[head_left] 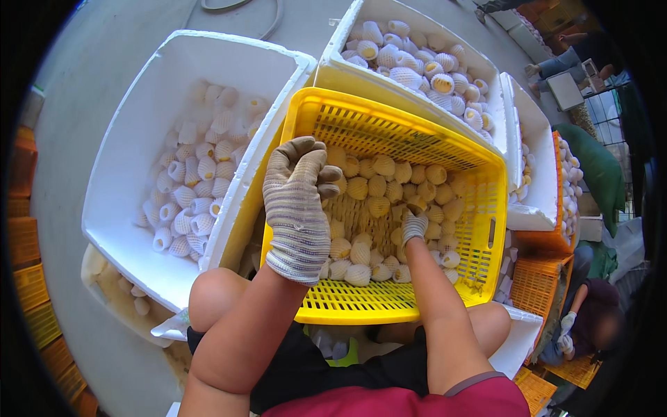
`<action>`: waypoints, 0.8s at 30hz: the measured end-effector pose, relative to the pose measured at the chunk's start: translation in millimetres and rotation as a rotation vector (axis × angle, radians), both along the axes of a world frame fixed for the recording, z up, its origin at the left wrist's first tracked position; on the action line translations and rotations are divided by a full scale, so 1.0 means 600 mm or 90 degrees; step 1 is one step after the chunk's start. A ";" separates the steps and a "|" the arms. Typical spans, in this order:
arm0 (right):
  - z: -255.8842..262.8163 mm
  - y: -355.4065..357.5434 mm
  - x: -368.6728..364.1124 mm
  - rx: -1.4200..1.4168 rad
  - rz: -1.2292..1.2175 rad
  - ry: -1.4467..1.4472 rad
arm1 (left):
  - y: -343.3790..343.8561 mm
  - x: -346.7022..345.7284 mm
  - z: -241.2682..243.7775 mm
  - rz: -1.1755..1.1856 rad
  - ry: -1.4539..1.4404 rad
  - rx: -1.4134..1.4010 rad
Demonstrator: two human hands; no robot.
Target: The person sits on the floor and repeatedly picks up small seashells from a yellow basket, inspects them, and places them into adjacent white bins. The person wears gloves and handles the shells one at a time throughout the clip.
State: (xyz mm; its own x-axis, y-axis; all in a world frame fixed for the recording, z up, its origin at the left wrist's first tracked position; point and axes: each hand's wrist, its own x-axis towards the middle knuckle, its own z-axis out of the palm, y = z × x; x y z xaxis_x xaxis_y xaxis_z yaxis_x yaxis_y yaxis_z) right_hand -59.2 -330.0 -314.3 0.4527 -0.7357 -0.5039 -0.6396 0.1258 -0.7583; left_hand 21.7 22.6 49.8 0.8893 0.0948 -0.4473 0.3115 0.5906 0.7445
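Observation:
A yellow slatted plastic crate [396,315] stands tilted before me, between my knees. Inside it, fruit in foam net sleeves [358,274] lies around a patch of bare crate floor. My left hand [299,208], in a striped work glove with brown fingertips, is raised over the crate's left side. Its fingers are curled, and no object shows in them. Down in the crate, my gloved right hand [415,224] touches the sleeved fruit toward the right. The fingertips of that hand are partly hidden, so whether it grips a fruit is unclear.
To the left stands a white foam box [125,151] partly filled with sleeved fruit. Another foam box [411,91], fuller, sits behind the crate. Orange crates [536,281] are on the right, near a person [589,318] wearing gloves. A hose [273,21] lies on the floor.

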 end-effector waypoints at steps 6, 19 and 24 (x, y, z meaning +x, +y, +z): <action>0.010 0.080 0.012 -0.188 0.542 0.536 | -0.002 -0.006 -0.018 -0.016 0.073 -0.063; -0.060 0.130 0.067 -0.410 0.949 0.608 | -0.021 -0.010 -0.038 -0.077 0.112 -0.078; 0.018 0.173 0.071 -0.210 0.576 0.425 | -0.022 -0.013 -0.052 -0.097 0.136 0.007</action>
